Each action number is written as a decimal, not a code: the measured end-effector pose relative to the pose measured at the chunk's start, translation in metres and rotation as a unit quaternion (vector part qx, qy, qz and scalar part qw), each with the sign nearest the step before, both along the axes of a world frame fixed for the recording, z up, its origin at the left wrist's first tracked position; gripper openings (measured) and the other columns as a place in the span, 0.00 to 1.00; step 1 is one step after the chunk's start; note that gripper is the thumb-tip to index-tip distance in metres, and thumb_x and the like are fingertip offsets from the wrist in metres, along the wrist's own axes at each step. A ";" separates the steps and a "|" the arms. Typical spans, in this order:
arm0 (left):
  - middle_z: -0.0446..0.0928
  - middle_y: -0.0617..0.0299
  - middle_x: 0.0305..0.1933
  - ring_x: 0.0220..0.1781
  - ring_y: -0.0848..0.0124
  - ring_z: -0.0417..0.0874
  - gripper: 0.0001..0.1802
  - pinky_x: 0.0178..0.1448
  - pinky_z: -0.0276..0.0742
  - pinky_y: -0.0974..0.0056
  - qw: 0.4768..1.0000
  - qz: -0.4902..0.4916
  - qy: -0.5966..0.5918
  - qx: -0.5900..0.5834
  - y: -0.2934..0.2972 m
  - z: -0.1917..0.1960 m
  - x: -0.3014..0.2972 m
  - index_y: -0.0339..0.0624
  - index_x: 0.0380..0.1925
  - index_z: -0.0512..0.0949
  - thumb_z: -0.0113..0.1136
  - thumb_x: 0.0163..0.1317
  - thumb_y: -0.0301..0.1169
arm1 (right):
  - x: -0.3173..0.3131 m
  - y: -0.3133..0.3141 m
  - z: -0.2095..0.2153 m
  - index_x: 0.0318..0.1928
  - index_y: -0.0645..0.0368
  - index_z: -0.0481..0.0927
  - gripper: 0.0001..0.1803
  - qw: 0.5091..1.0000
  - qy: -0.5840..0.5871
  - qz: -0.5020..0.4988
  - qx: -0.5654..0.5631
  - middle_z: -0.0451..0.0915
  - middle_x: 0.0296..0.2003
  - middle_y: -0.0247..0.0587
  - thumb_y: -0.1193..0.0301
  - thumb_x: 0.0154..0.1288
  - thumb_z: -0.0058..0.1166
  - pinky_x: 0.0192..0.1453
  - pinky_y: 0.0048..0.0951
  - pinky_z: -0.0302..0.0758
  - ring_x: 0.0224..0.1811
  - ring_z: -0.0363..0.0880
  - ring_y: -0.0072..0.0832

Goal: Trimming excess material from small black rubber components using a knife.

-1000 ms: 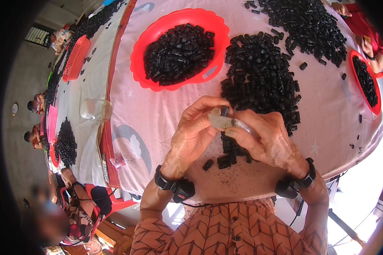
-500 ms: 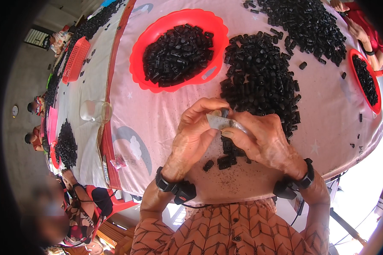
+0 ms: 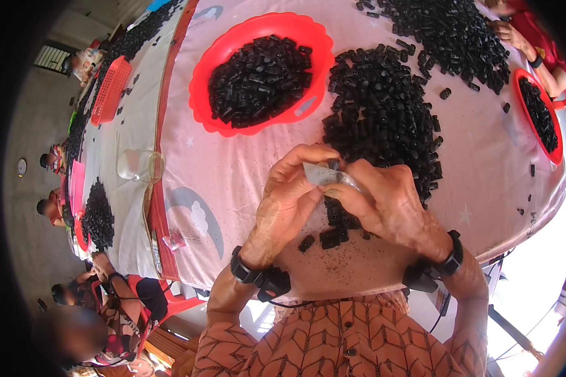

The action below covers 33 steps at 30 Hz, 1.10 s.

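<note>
Both my hands meet over the near part of the table. My left hand (image 3: 289,188) is closed, its fingers pinching a small black cylindrical part (image 3: 333,164). In the fingers of my right hand (image 3: 387,198) is a flat, pale grey blade-like piece (image 3: 319,175), laid against the black part. Its rear portion looks glassy or wrapped and is mostly covered by my thumb and fingers. Just beyond and beneath my hands spreads a heap of similar black parts (image 3: 377,113). A few loose ones lie near my right wrist side, with dark crumbs on the cloth (image 3: 339,267).
A red scalloped bowl (image 3: 201,94) full of black parts stands far left of my hands. Another red bowl (image 3: 554,154) is at the right, near a co-worker's hand (image 3: 509,34). A clear jar (image 3: 151,166), a red basket (image 3: 110,91) and more heaps lie left.
My hands keep almost the same place, with the grey piece slightly turned against the black part. At the far right, the co-worker's hands have shifted.
</note>
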State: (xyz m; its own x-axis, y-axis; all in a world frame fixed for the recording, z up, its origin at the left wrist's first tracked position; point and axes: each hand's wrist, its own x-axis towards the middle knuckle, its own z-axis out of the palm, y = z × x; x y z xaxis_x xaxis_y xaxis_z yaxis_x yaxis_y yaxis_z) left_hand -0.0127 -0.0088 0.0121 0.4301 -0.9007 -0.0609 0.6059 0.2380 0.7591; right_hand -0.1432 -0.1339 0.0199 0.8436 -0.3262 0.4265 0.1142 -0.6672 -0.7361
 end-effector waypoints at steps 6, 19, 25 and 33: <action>0.78 0.56 0.48 0.46 0.69 0.79 0.13 0.52 0.75 0.66 0.998 -0.032 0.046 -0.029 -0.001 0.001 0.004 0.34 0.50 0.76 0.56 0.68 0.27 | 0.000 -0.004 0.013 0.36 0.66 0.78 0.10 0.987 -0.003 -0.039 0.156 0.77 0.19 0.43 0.70 0.70 0.55 0.25 0.26 0.72 0.20 0.76 0.20; 0.80 0.57 0.41 0.39 0.71 0.80 0.12 0.43 0.75 0.70 1.000 -0.012 0.008 0.026 0.001 0.000 0.002 0.34 0.46 0.78 0.59 0.62 0.21 | -0.002 -0.006 0.013 0.35 0.65 0.77 0.13 0.984 0.005 -0.065 0.163 0.69 0.15 0.38 0.66 0.69 0.57 0.21 0.24 0.64 0.17 0.62 0.17; 0.81 0.58 0.37 0.34 0.72 0.80 0.06 0.37 0.74 0.71 0.997 0.035 0.018 0.065 0.000 0.002 0.008 0.35 0.39 0.80 0.60 0.62 0.22 | -0.002 -0.005 0.010 0.35 0.64 0.77 0.13 0.990 0.005 -0.062 0.129 0.69 0.15 0.38 0.66 0.69 0.58 0.21 0.25 0.65 0.15 0.63 0.20; 0.81 0.57 0.37 0.33 0.75 0.79 0.10 0.35 0.73 0.73 0.996 0.066 0.010 0.055 0.002 -0.005 0.017 0.36 0.39 0.81 0.62 0.65 0.33 | -0.001 -0.004 0.009 0.35 0.65 0.77 0.11 0.992 -0.001 -0.062 0.114 0.70 0.15 0.40 0.68 0.67 0.60 0.21 0.26 0.66 0.15 0.65 0.23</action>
